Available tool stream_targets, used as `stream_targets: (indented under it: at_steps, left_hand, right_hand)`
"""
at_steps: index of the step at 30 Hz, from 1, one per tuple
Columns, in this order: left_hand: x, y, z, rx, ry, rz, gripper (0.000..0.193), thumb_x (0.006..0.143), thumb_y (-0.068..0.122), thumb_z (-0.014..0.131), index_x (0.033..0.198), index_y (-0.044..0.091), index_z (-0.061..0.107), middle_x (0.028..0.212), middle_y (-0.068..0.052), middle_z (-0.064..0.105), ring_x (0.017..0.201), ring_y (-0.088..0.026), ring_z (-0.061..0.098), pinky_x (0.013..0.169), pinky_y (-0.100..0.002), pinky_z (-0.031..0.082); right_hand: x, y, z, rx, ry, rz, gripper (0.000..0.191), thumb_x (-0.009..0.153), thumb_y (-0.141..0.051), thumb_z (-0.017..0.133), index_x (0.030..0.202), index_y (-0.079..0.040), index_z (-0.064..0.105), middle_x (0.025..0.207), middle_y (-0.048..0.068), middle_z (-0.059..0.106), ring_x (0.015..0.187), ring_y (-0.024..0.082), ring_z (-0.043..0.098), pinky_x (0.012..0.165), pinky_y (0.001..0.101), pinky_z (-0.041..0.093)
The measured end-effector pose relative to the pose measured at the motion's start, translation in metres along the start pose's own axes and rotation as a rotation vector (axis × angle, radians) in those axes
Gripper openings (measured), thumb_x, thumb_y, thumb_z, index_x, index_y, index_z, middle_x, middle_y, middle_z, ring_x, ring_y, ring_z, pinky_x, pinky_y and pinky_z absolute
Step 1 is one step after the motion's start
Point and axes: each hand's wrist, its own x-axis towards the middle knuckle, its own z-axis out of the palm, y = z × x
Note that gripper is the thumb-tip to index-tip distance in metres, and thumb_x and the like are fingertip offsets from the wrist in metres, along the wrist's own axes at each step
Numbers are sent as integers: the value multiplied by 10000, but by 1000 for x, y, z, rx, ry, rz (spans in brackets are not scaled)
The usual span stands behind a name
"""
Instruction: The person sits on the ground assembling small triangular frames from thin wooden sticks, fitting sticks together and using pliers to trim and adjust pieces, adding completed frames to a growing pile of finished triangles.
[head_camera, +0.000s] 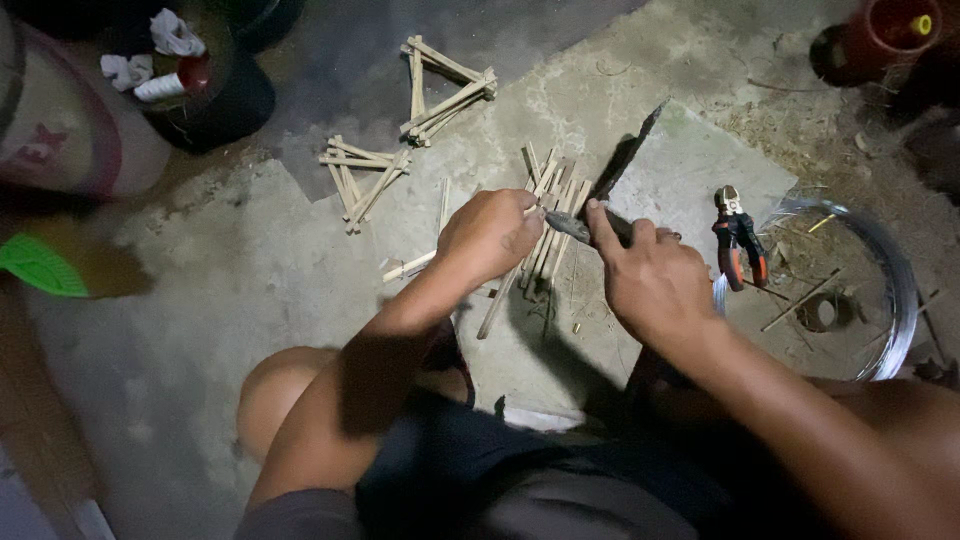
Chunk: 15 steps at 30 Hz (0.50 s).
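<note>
One thin bamboo stick (533, 209) sits pinched in the left hand (487, 236), fingers curled shut around its near end, held just above the loose pile of sticks (548, 225) on the concrete floor (200, 290). Right hand (652, 275) is closed on the handle of a long dark knife (625, 165), index finger laid along the spine, blade pointing up and away from the body; blade root meets the stick right between the two hands.

Risks, as I judge them:
- Left fingertips sit very near the blade root. A slip on a knot or hard grain could run the edge into them.
- The stick is thin, so it may split or snap under load and the knife would jump.
- Light is poor and the hands' shadow falls on the cut.

Room: open floor ahead of the blade tip. Red-handled pliers (738, 245) and a wire coil (880, 290) lie just beside the right hand and crowd any sideways swing. Two tied stick triangles (365, 180) (445, 90) lie well apart, further out on the left. Knees close in behind.
</note>
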Motion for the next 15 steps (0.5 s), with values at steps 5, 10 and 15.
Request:
stream_targets:
  at_steps: [5, 10, 15]
  left_hand:
    - [1, -2, -4, 30, 2, -94, 285, 884, 287, 591, 1023, 75, 722, 917, -218, 720, 918, -426, 683, 816, -528, 529]
    - [-1, 2, -7, 3, -30, -170, 285, 886, 290, 587, 1046, 103, 730, 941, -203, 727, 921, -420, 686, 822, -520, 533]
    - [1, 4, -4, 39, -17, -149, 272, 892, 301, 597, 999, 90, 732, 966, -210, 723, 949, -435, 670, 822, -535, 529]
  right_hand:
    - [-2, 2, 2, 6, -13, 6, 692, 861, -103, 577, 1545, -151, 482, 933, 226, 620, 770, 403, 670, 585, 489, 581]
    - [-2, 6, 7, 54, 54, -22, 701, 855, -99, 568, 1549, -77, 472, 1009, 263, 599, 866, 443, 651, 661, 491, 586]
    - [1, 6, 8, 13, 139, -26, 674, 837, -119, 580, 1508, -108, 512, 1055, 275, 598, 897, 433, 646, 670, 481, 583]
